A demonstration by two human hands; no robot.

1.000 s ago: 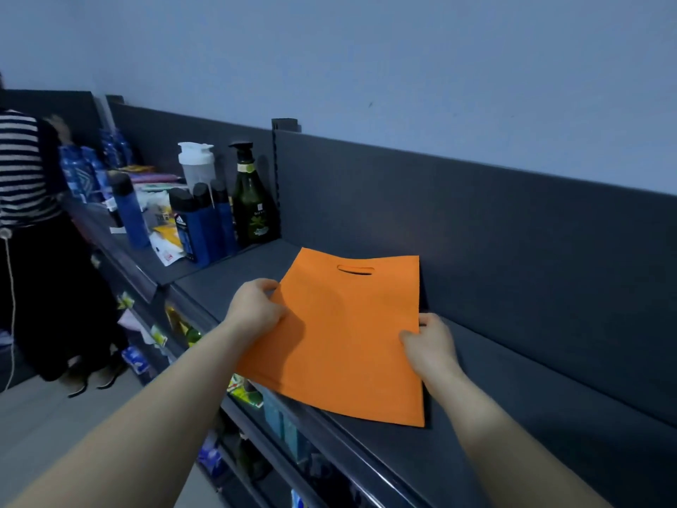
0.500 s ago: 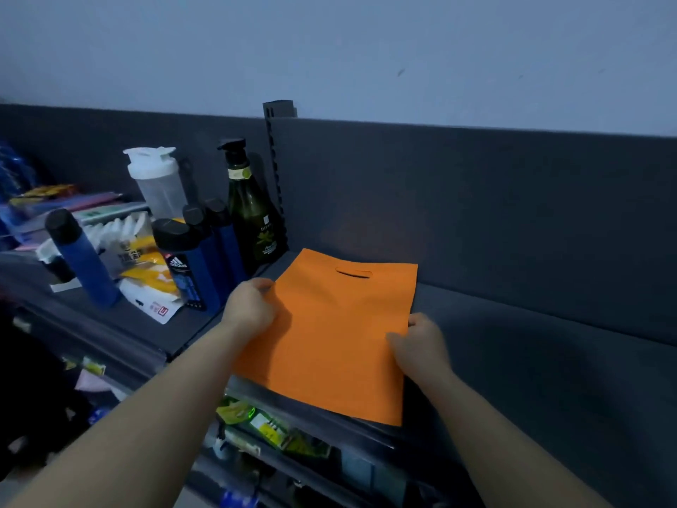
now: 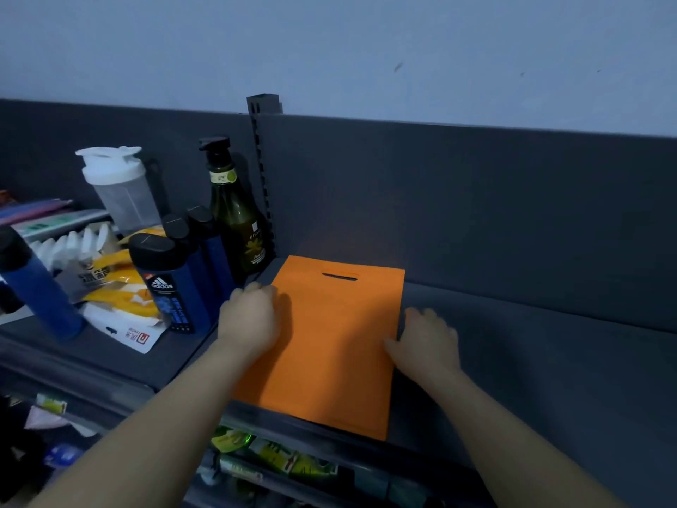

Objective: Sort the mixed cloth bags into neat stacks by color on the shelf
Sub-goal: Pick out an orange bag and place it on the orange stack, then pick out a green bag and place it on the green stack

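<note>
On the dark shelf, an orange bag lies flat between two hands.

The bag lies lengthwise, its handle slot at the 12 o'clock end, close to the back panel, and its 6 o'clock edge reaching the shelf's front lip. The left hand lies palm-down over the bag's 9 o'clock edge, fingers loosely stretched forward, gripping nothing. The right hand is at the 3 o'clock edge, fingers spread on the bare shelf and the thumb touching the cloth, also unclenched. At 10 o'clock from the bag stands a green pump bottle, with blue bottles just beside it at 9 o'clock. Farther that way are yellow packets and a white-lidded shaker.
</note>
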